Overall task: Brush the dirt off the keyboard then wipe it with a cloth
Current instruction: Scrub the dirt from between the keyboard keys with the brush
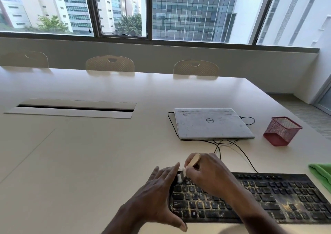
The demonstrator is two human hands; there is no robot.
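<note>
A black keyboard (265, 199), speckled with yellowish dirt, lies on the table near its front edge at the right. My right hand (209, 174) grips a small wooden-handled brush (192, 161) whose white bristles touch the keyboard's upper left corner. My left hand (157, 196) rests against the keyboard's left end, fingers straight along the edge and thumb at the front corner. A green cloth (321, 174) lies at the right edge of the view, beside the keyboard's far right corner.
A closed grey laptop (211, 123) sits behind the keyboard with black cables (238, 151) running toward it. A red mesh pen holder (281, 130) stands to its right. A cable slot (75, 108) is set into the table (80, 153); chairs (110, 63) line the far side.
</note>
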